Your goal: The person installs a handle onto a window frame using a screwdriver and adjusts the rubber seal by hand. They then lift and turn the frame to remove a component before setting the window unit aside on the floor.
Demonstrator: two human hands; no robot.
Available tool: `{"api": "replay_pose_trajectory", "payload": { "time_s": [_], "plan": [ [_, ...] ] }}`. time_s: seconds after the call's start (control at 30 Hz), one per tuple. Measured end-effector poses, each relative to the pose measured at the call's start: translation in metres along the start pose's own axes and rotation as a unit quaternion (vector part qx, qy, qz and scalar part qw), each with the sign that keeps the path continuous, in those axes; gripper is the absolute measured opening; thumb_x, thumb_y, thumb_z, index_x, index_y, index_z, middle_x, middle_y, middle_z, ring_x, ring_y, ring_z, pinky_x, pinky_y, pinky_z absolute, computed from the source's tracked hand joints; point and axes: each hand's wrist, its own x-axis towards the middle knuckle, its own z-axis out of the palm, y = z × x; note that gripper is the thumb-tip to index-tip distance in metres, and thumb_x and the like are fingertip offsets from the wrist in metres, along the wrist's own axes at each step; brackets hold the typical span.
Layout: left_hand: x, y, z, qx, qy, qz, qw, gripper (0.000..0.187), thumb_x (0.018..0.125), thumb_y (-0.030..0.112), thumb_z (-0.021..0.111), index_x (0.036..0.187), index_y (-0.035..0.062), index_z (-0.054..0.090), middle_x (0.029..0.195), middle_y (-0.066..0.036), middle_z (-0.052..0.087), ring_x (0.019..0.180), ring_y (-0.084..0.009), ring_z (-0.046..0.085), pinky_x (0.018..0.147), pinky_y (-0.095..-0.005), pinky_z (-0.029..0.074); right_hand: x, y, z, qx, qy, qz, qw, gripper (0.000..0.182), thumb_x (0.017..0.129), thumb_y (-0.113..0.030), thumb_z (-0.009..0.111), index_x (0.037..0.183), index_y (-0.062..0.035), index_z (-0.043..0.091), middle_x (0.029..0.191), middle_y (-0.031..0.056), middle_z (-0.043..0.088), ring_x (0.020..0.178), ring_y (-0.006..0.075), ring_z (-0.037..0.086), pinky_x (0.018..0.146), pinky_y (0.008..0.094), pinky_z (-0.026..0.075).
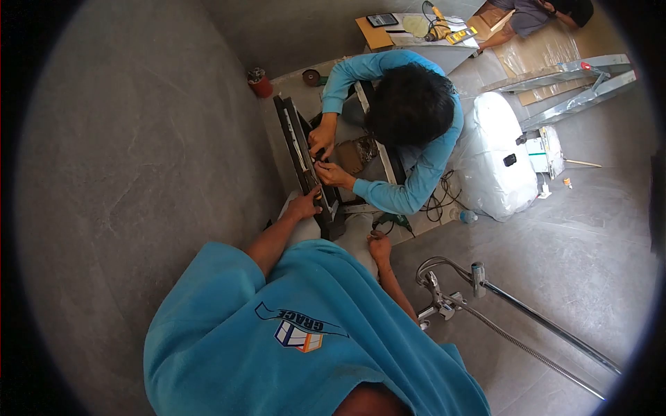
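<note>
My left hand [303,206] is at the near end of a dark metal frame [295,135], its fingers closed over the edge. Beside those fingertips is a small yellow-and-black item [318,197], partly covered. Resting by my right knee, my right hand [379,247] has its fingers curled; what they hold, if anything, is hidden. A co-worker in a blue long-sleeved top [399,194] bends over the same frame, both hands meeting at its long bar just beyond my left hand. Close past my right hand lies a green power tool [394,220] with a black cord.
A grey wall [139,139] rises on the left. Shower fittings [440,298] with a long bar stand at lower right. A plastic-wrapped white object [492,159], a water bottle [466,216] and a ladder [576,80] are to the right. Another person [534,17] is at top right.
</note>
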Motion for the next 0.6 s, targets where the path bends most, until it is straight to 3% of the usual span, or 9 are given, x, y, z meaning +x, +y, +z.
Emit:
{"api": "replay_pose_trajectory", "payload": {
  "time_s": [0.27, 0.37, 0.6],
  "plan": [
    [0.012, -0.003, 0.002, -0.069, 0.003, 0.006, 0.998, 0.074, 0.081, 0.043, 0.06, 0.141, 0.0336, 0.018, 0.128, -0.021, 0.047, 0.114, -0.0367, 0.049, 0.095, -0.0455, 0.041, 0.0, -0.001, -0.002, -0.021, -0.004, -0.006, 1.0, 0.033, 0.076, -0.02, 0.062, 0.104, -0.0022, 0.064, 0.088, 0.0207, 0.066, 0.082, 0.0328, 0.063, 0.074, 0.0376, 0.048],
    [0.005, 0.005, -0.008, -0.07, -0.001, -0.012, 0.997, 0.073, 0.081, 0.043, 0.06, 0.141, 0.0295, 0.02, 0.123, -0.024, 0.05, 0.114, -0.0383, 0.049, 0.097, -0.044, 0.04, -0.001, -0.002, -0.001, -0.028, 0.002, -0.004, 1.0, 0.032, 0.076, -0.02, 0.063, 0.103, -0.0025, 0.064, 0.089, 0.0205, 0.066, 0.083, 0.0332, 0.063, 0.076, 0.0377, 0.047],
    [0.005, 0.004, -0.004, -0.048, 0.004, -0.005, 0.999, 0.071, 0.082, 0.043, 0.059, 0.14, 0.0301, 0.021, 0.124, -0.023, 0.049, 0.115, -0.0388, 0.048, 0.097, -0.0446, 0.039, -0.002, -0.007, -0.005, -0.018, -0.006, 0.02, 1.0, 0.031, 0.076, -0.02, 0.063, 0.102, -0.003, 0.065, 0.09, 0.0201, 0.066, 0.087, 0.0336, 0.062, 0.078, 0.0379, 0.047]
  ]
}}
